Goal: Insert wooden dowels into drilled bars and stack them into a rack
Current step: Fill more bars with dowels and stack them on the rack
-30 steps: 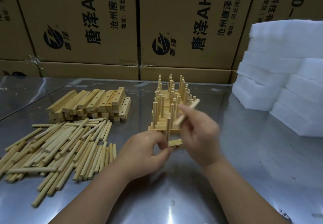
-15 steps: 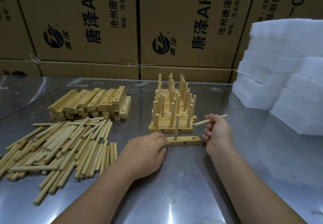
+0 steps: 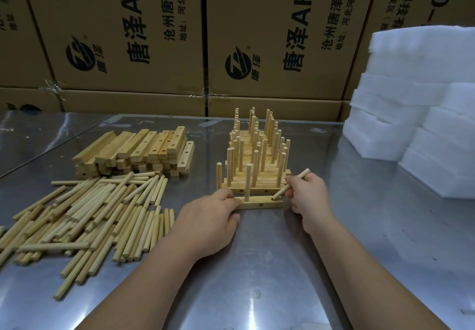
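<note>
Pinching a tilted dowel (image 3: 291, 184) with its lower tip at the right end of the drilled bar (image 3: 260, 202), the right hand (image 3: 308, 197) faces the left hand (image 3: 209, 217), which grips the bar's left end on the steel table (image 3: 372, 239), just in front of the rack (image 3: 257, 167).

Left hand (image 3: 208, 216): palm down, fingers curled onto the left end of the bar (image 3: 259, 202).
Right hand (image 3: 308, 196): knuckles up, pinching a tilted dowel (image 3: 291, 184).
Forearms: bare (elbows out of frame), reaching forward, converging.
</note>
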